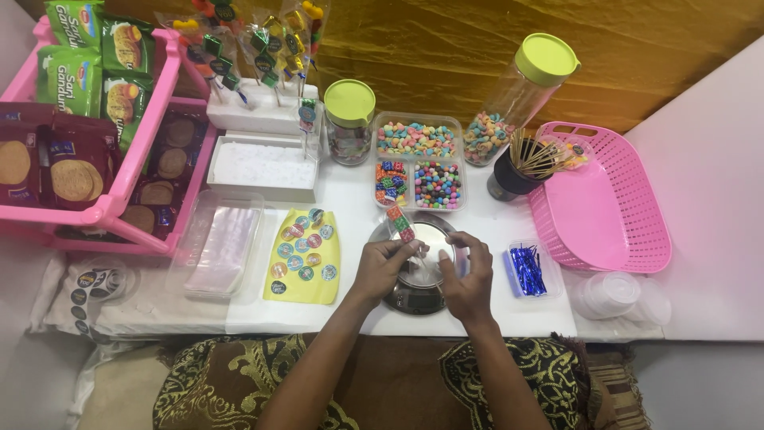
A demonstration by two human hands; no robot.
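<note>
- Head view: my left hand (382, 267) pinches the near end of a candy skewer (400, 223), a short stick of coloured cubes that slants up and away from me.
- My right hand (469, 279) has its fingers curled together around a clear plastic sleeve (430, 267), just right of the left hand; both hover over the round metal scale (418, 299) at the near edge of the white table (350, 199).
- Far of my hands sits the divided candy tray (418, 163); left lies the yellow sticker sheet (304, 259), right the small tub of blue twist ties (527, 269).
- Risk, as I judge it: the sleeve is limp, so a cube could catch on its mouth and slide off the stick.
- My right wrist is near the ties tub; a careless pull could tip it.
</note>
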